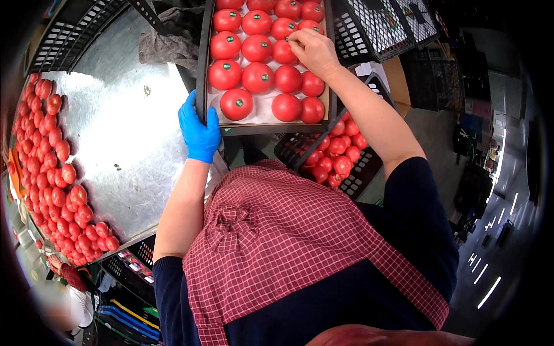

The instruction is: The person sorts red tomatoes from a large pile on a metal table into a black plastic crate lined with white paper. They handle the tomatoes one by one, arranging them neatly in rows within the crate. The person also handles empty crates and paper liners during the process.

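A shallow dark crate (264,129) with white lining holds rows of red tomatoes (258,78), many bearing small green stickers (239,103). My left hand (199,129), in a blue glove, grips the crate's near left corner, thumb over the rim and fingers along the outer side. Bare and reaching across from the right, my right hand (315,52) has thumb and forefinger pinched at a tomato (283,52) on the right side. A bit of green sticker (286,39) shows at those fingertips. Some tomatoes near my body, on the right, carry no visible sticker.
On the left, many loose tomatoes (54,181) cover part of a metal table (130,129). A black basket (298,147) of tomatoes stands below right. Grey cloth (166,47) lies beyond the left hand. Black crates (376,30) stand at right. Another person's hand (55,261) is at lower left.
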The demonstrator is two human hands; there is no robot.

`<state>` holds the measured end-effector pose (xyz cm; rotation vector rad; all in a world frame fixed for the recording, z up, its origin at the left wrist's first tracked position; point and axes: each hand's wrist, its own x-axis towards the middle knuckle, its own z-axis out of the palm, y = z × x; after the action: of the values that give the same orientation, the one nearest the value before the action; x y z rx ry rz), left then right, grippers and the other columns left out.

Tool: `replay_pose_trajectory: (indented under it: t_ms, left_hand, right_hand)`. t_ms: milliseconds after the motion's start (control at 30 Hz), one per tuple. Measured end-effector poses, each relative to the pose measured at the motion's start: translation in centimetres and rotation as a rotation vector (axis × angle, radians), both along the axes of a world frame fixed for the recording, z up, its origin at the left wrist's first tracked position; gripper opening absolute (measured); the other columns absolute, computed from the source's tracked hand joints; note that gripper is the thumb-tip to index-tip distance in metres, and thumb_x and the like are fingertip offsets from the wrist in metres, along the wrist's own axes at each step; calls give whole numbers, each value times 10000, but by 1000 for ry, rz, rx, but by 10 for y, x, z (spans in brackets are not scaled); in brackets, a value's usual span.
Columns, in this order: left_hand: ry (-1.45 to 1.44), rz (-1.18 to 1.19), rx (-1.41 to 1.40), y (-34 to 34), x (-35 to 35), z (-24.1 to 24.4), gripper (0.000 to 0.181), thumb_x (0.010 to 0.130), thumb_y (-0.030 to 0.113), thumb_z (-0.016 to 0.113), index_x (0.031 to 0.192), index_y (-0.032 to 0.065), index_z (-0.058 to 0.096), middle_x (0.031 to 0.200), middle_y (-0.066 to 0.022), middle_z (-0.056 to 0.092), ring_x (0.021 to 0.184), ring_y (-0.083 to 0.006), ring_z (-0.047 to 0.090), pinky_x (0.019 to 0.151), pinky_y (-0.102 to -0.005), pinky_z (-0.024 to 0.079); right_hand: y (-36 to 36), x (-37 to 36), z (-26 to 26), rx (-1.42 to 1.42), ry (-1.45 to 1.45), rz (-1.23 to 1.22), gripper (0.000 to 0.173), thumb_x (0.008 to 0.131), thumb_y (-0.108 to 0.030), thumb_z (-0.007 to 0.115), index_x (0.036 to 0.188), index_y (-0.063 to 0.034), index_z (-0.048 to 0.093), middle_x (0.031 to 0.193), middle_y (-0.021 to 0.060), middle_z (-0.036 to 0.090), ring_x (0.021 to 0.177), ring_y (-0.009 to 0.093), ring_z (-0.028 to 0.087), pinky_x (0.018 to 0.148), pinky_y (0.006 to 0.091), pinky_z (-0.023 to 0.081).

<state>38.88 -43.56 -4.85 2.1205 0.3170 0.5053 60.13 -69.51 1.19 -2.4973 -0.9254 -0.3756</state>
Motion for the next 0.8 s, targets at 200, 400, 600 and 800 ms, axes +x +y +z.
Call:
replay_pose_trajectory:
  t_ms: [200, 400, 600, 800]
  left_hand:
    - [4, 10, 11, 0, 0, 3, 540, 844, 124, 670, 1340, 17, 483, 1174, -201, 566, 1082, -361, 548, 958, -443, 440]
    - [-6, 10, 14, 1, 0, 1, 541, 840, 138, 671, 1335, 18, 489, 1167, -205, 566, 1071, -363, 552, 948, -445, 448]
    - [1, 15, 5, -1, 0, 2, 538, 837, 143, 670, 1329, 17, 493, 1157, -209, 569, 1070, -366, 552, 945, -444, 450]
    - [-29, 16, 24, 1, 0, 0, 543, 835, 147, 672, 1330, 15, 491, 1159, -211, 574, 1074, -371, 552, 946, -449, 452]
  right_hand:
    - [41, -5, -15, -240, -158, 138, 88, 826, -165, 702, 874, -112, 651, 826, 48, 622, 686, 267, 647, 580, 366, 534]
    - [41, 11, 0, 256, 773, -161, 157, 883, -146, 670, 988, -36, 707, 843, 93, 735, 755, 118, 715, 666, 265, 551]
    - [43, -4, -13, -196, 72, 70, 127, 849, -154, 640, 910, -68, 711, 843, 102, 698, 732, 275, 681, 656, 384, 545]
    - [43, 5, -20, 91, 387, -65, 96, 828, -168, 698, 886, -91, 696, 803, 52, 657, 700, 259, 672, 615, 368, 546]
